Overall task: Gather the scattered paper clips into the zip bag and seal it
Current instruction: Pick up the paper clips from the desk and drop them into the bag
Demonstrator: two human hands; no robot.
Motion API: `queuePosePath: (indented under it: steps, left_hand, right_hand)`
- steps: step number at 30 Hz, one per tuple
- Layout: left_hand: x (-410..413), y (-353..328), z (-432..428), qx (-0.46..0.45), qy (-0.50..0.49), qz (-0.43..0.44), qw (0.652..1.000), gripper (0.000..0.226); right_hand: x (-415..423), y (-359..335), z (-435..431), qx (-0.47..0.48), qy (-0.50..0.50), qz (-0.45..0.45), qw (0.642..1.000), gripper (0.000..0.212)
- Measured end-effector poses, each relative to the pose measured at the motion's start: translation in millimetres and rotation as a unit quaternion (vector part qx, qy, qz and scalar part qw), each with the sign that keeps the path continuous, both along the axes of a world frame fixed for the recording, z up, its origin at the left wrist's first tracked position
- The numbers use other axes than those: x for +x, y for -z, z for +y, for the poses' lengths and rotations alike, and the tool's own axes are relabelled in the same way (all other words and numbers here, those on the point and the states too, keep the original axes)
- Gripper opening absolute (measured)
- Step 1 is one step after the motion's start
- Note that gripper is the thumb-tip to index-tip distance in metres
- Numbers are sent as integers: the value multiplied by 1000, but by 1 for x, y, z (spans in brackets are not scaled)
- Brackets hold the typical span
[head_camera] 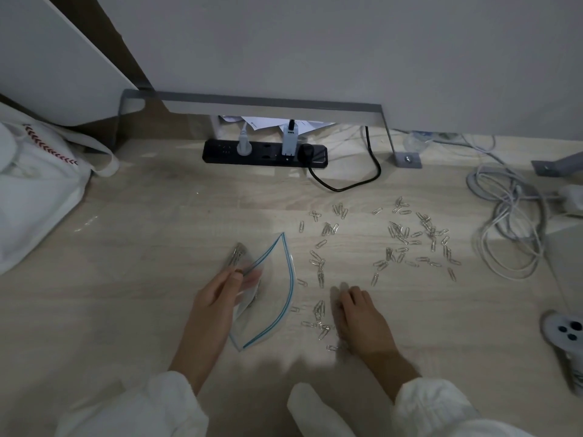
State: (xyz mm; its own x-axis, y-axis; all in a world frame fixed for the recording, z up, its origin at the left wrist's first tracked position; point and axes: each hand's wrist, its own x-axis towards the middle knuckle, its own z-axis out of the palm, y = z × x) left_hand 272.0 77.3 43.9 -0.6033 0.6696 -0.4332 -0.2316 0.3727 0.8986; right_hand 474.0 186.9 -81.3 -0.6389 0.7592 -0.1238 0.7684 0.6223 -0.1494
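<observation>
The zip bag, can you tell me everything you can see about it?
The clear plastic zip bag with blue zip lines looks thin and see-through. Its mouth is open, bowed wide and facing right toward the scattered silver paper clips. It lies on the pale wooden floor, partly lifted. The left hand pinches its edge, holding it open. A few clips show inside it, and a small bunch sits at its upper left. The right hand rests on the floor beside it, not touching it.

One head-worn view looks forward and down, close over the wooden floor (157, 247).
</observation>
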Motion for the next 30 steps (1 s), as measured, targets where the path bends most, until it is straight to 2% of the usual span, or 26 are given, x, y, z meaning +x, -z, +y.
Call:
queuePosePath:
  steps: [4,7,10,13,16,18,20,24,27,30]
  left_hand:
    - [0,-2,-4,3,12,-4,1000,29]
    - [-2,-1,-5,1,18,-9,1000,28]
    - [-4,2,-5,1,24,-4,1000,28]
    - [-1,2,-2,-1,31,-3,1000,28]
    - [3,2,0,3,38,-9,999,27]
    - [4,2,2,6,38,-11,999,27]
    - [4,2,3,9,34,-11,999,26]
    - [2,5,8,7,18,-11,1000,28]
    - [-2,8,8,3,6,2,1000,28]
    - [-7,8,7,7,-4,0,1000,28]
  right_hand:
    - [-6,-8,7,-44,57,-28,997,33]
    - [-8,-14,12,-135,192,62,970,20]
    - [-4,-28,18,-247,341,183,889,3]
    - [2,-40,19,-341,413,270,800,9]
    - [-4,-74,15,-423,415,398,700,8]
    - [-14,-105,11,-466,375,463,655,9]
    - [-29,-132,4,-482,315,486,657,8]
    - [-69,-167,-14,-492,219,475,696,10]
    - [-88,-173,-24,-464,125,401,780,23]
    - [-90,-171,-17,-413,105,377,822,22]
